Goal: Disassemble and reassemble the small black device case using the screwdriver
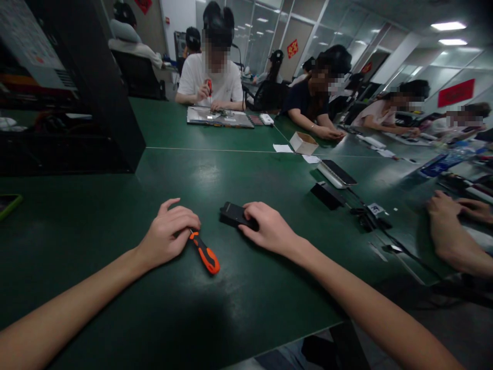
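Green tabletop [108,216], dull sheen; clock dial centred on the gap between the two hands, twelve pointing away from the wearer

Nine o'clock: left hand [169,234], thumb and fingers appearing to pinch the screwdriver [207,254] by its shaft end; fingertips partly hidden, pressure unreadable. Orange-and-black handle slants out towards five, not enclosed by the palm. Three o'clock: right hand [267,226], thumb and forefinger clamped on the near end of a black block [233,215], which lies at about two, well clear of the screwdriver

Step in hand, by my reading: steadying the block while handling the tool. Next move, if the driver is to be used, calls for a regrip onto the handle; the block needs only a firm hold

Surface: at two, a white-sided device [335,174] near an upright black piece [327,196]; at half past one, a small carton [304,143]; at nine, far edge, a green-rimmed object [11,205], cut off by frame

Room: dark cabinet [111,103] at half past ten; co-worker in white [211,77] at twelve, over a flat panel [219,117]; another person's hands [442,205] at three; red banner [456,93] at two
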`<state>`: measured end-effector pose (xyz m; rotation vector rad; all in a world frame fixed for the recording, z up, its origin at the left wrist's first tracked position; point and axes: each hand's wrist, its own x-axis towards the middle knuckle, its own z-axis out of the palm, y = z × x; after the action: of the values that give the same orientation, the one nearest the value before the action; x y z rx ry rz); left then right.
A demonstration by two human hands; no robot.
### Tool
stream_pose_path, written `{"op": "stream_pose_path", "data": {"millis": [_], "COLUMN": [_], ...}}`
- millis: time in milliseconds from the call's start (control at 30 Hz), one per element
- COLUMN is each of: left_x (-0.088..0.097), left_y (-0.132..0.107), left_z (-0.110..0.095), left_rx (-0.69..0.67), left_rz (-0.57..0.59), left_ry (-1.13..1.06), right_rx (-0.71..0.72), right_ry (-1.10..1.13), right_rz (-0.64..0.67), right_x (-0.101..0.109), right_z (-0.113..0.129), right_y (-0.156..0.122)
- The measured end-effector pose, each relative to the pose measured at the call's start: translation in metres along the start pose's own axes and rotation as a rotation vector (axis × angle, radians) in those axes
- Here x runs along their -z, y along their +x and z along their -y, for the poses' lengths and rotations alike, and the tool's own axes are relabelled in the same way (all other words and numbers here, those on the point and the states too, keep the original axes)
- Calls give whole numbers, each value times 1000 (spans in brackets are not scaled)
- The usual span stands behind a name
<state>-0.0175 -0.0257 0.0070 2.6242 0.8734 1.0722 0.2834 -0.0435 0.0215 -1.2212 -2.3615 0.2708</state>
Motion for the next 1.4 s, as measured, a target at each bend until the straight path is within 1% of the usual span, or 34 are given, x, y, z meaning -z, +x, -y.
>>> {"op": "stream_pose_path", "data": {"millis": [67, 100, 200, 233, 300, 400, 467, 500, 567, 633, 667, 700, 767, 833, 867, 1000, 1067, 1133, 1200, 1267, 1400], "left_x": [-1, -2, -4, -4, -4, -3, -3, -3, -3, -2, -2, -1, -1, -1, -1, -5, -6, -6, -7, -8, -9], "left_y": [0, 0, 1, 2, 2, 3, 3, 4, 5, 7, 8, 9, 10, 10, 10, 7, 8, 8, 9, 9, 7], "left_z": [-1, -2, -4, -4, -6, -7, -7, -6, -5, -3, -2, -2, 0, 1, 2, 6, 5, 4, 1, -2, -7], "left_rx": [63, 96, 198, 222, 237, 228, 247, 271, 339, 408, 428, 437, 431, 422, 428, 529, 579, 588, 566, 550, 569], "left_rz": [-66, -97, -144, -142, -123, -89, -52, -32, 1, 42, 76, 118, 196, 233, 226, 114, 90, 107, 141, 182, 279], "left_ry": [-17, -23, -55, -62, -61, -47, -59, -75, -120, -170, -188, -197, -196, -196, -206, -264, -273, -257, -209, -145, -64], "right_rx": [82, 121, 267, 322, 410, 437, 360, 271, -8, -323, -452, -546, -647, -673, -672, -666, -661, -626, -572, -536, -526], "right_ry": [35, 47, 29, 14, 8, 73, 198, 288, 528, 837, 1001, 1148, 1330, 1391, 1401, 1427, 1420, 1397, 1365, 1345, 1347], "right_rz": [20, -4, -191, -249, -305, -323, -352, -381, -465, -548, -568, -572, -558, -529, -510, -409, -363, -316, -293, -303, -342], "right_x": [-17, -24, -38, -40, -40, -36, -34, -34, -34, -36, -37, -39, -42, -44, -45, -50, -52, -54, -57, -58, -54], "right_z": [16, 23, 39, 43, 49, 52, 48, 45, 34, 22, 16, 11, 4, 3, 5, 19, 26, 30, 32, 31, 24], "right_y": [16, 20, 24, 23, 20, 17, 15, 15, 15, 18, 21, 23, 27, 28, 28, 24, 22, 20, 20, 20, 23]}}
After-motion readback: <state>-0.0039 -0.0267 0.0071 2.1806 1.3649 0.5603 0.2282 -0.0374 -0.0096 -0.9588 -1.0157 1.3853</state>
